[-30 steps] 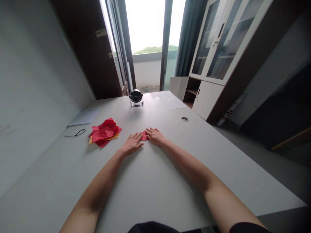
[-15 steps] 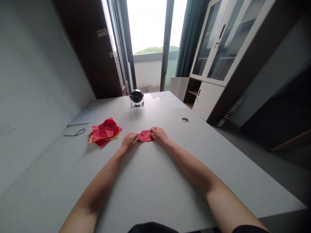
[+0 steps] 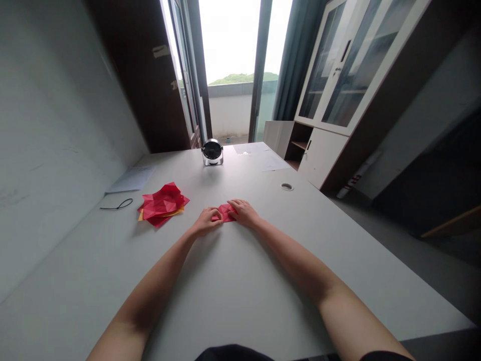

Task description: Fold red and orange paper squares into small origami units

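Note:
Between my hands a small piece of folded red paper (image 3: 227, 212) lies on the white table (image 3: 225, 281), with crease lines across its face. At its left end, my left hand (image 3: 207, 222) curls thumb and fingers around the paper's edge in a pinch. My right hand (image 3: 245, 212) grips the right part from above, fingertips pressed on the paper and covering that end. To the left lies a loose pile of creased red paper (image 3: 164, 200), with a yellow-orange sheet (image 3: 173, 213) showing from beneath.
A round black device on a silver stand (image 3: 212, 152) stands at the table's far side. A black cord (image 3: 119, 204) and white sheets (image 3: 130, 180) lie by the left wall. A cable-hole ring (image 3: 286, 186) sits near the right edge, with white cabinets (image 3: 325, 155) beyond.
My left hand has shifted right and slightly nearer me, its fingers now curled over the paper's left end. Less red paper shows between my hands. My right hand has barely moved.

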A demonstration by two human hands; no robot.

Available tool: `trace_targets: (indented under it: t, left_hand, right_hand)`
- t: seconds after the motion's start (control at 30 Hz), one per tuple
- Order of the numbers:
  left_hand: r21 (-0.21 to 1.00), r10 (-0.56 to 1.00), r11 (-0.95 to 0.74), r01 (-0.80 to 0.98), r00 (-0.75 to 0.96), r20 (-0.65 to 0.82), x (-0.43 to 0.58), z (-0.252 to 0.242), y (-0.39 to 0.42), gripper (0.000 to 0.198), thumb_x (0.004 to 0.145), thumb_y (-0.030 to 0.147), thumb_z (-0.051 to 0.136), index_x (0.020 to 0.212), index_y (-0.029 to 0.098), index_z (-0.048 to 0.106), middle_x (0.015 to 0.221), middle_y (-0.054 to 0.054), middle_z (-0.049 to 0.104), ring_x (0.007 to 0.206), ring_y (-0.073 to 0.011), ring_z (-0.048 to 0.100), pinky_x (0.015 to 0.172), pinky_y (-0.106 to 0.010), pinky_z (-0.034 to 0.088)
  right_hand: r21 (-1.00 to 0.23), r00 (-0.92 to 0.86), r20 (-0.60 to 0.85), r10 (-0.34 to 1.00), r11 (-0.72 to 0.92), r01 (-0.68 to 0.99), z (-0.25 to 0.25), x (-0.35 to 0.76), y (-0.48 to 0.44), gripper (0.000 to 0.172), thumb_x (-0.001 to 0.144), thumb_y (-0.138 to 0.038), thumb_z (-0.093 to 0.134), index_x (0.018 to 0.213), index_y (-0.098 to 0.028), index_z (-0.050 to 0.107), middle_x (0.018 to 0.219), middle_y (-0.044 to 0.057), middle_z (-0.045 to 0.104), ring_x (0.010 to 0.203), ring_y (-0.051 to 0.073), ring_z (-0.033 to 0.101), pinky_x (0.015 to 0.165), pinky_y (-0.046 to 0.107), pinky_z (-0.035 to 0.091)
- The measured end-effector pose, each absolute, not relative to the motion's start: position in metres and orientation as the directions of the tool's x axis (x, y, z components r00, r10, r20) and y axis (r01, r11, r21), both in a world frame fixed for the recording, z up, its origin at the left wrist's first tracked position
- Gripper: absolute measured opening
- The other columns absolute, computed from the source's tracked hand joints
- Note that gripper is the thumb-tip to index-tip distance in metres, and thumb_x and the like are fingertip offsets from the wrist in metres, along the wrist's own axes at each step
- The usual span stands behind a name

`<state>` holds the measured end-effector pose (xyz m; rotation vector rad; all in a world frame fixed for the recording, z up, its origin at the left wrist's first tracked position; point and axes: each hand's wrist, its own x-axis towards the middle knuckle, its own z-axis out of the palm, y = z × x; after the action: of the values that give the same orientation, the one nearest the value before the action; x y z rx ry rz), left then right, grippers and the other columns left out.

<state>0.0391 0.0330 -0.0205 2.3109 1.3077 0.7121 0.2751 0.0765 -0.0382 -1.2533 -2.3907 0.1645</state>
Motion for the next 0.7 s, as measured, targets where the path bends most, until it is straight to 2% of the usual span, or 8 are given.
trace_targets:
  t: [0.13,0.27,0.47,0.57,0.7]
  left_hand:
    - [0.545,0.896,-0.443,0.712,0.377,0.236,0.043,-0.027,0.033,0.019,0.09,0.031,0.054,0.092,0.022,0.07,0.132,-0.008,0.06,0.131,-0.0273,0.047,0.11,-0.045,0.037]
    - [0.526,0.884,-0.467,0.711,0.369,0.287,0.042,-0.034,0.035,0.017,0.085,0.022,0.057,0.099,0.023,0.067,0.128,-0.008,0.063,0.133,-0.0256,0.045,0.111,-0.043,0.037]
    - [0.564,0.874,-0.483,0.669,0.411,0.261,0.037,-0.028,0.038,0.054,0.073,0.021,0.065,0.127,0.026,0.061,0.13,-0.006,0.062,0.125,-0.027,0.052,0.111,-0.044,0.038]
    - [0.653,0.879,-0.466,0.597,0.397,0.265,0.037,-0.027,0.038,0.057,0.07,0.017,0.065,0.127,0.026,0.062,0.127,-0.006,0.063,0.122,-0.0267,0.054,0.108,-0.043,0.041]
    - [0.864,0.926,-0.35,0.362,0.277,0.259,0.043,-0.032,0.037,0.046,0.076,0.017,0.06,0.121,0.023,0.063,0.119,-0.006,0.066,0.105,-0.0214,0.064,0.093,-0.038,0.053]
  right_hand:
    - [-0.31,-0.498,0.316,0.808,0.584,0.751,-0.036,0.275,0.075,0.052,0.094,-0.039,0.058,0.143,-0.023,0.05,0.139,0.01,0.057,0.13,0.026,0.049,0.111,0.041,0.036]
    - [-0.317,-0.507,0.312,0.803,0.591,0.741,-0.036,0.275,0.075,0.054,0.094,-0.041,0.059,0.144,-0.024,0.05,0.139,0.01,0.057,0.13,0.026,0.049,0.111,0.041,0.036]
    - [-0.335,-0.52,0.318,0.793,0.607,0.721,-0.034,0.275,0.073,0.061,0.089,-0.044,0.065,0.145,-0.024,0.049,0.136,0.012,0.058,0.13,0.027,0.049,0.111,0.042,0.036]
    - [-0.345,-0.527,0.329,0.784,0.619,0.706,-0.033,0.275,0.072,0.061,0.088,-0.042,0.067,0.144,-0.025,0.049,0.137,0.012,0.057,0.13,0.027,0.05,0.11,0.043,0.038]
    - [-0.352,-0.523,0.357,0.774,0.63,0.692,-0.033,0.274,0.071,0.061,0.09,-0.041,0.065,0.146,-0.024,0.047,0.146,0.012,0.05,0.134,0.028,0.047,0.111,0.043,0.039]
